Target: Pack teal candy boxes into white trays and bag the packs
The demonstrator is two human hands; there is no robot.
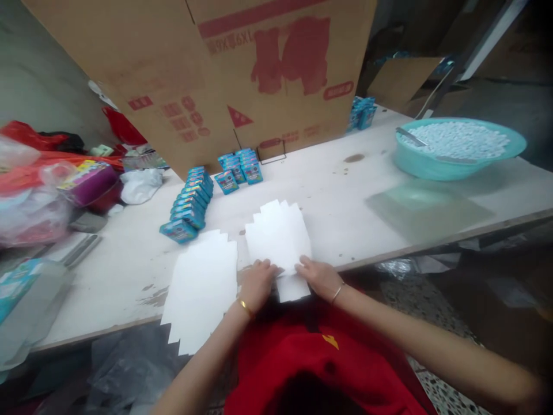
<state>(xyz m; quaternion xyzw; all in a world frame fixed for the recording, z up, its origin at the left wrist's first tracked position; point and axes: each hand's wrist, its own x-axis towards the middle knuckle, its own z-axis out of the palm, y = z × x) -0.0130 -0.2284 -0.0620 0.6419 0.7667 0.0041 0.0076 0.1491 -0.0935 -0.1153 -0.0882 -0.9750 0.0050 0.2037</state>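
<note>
A fanned stack of flat white cards (279, 236) lies on the white table (337, 190) at its near edge. My left hand (256, 283) and my right hand (318, 276) both rest on the near end of that stack, fingers curled and pinching the top card. A second fanned pile of white cards (201, 288) lies to the left and overhangs the table edge. Beyond them stand rows of small blue boxes (192, 202), with a further group of blue boxes (239, 168) behind.
A large cardboard carton (224, 75) stands at the back of the table. A teal basin (458, 151) of small white pieces sits at the right, a clear plastic sheet (427, 207) before it. Red and clear bags (47, 178) crowd the left.
</note>
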